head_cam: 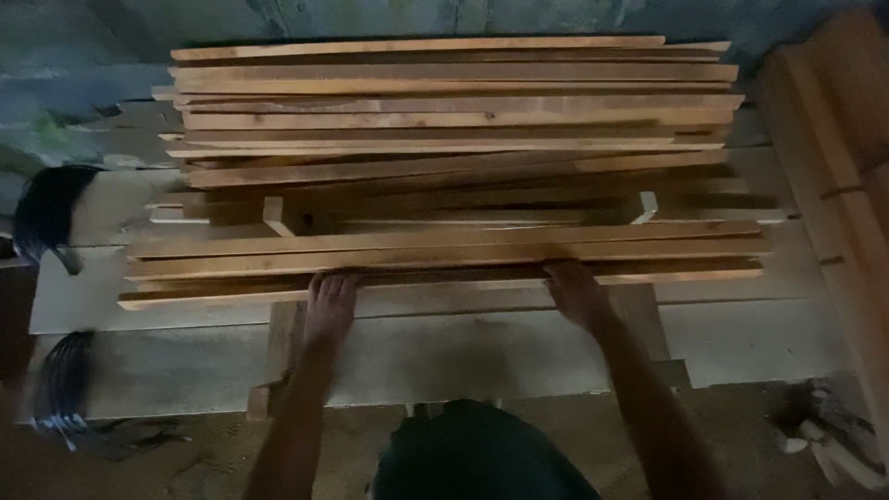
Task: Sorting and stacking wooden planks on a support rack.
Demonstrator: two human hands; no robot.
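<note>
Two bare hands rested on the near edge of a stack of long wooden slats [444, 167] that lay crosswise on a pale worktop [741, 343]. The left hand [330, 306] lay palm down, its fingers [326, 282] close together and flat on the nearest slat [444, 289], the lowest and closest one of the pile. The right hand [574, 292] lay further along the same slat, fingers reaching onto its top edge; whether they curled over it or merely pressed on it could not be told in the dim light. Neither hand was closed around the wood.

The slats were stacked in several loose layers, running left to right, with two short pale crosspieces [275, 215] showing between the layers near the middle of the pile. More boards [833, 167] leaned or lay along the right side, well apart from the hands. At the left edge of the worktop hung dark coiled cable [46, 208], with a second bundle [63, 380] lower down. Small pale scraps [824, 449] lay on the floor at lower right.
</note>
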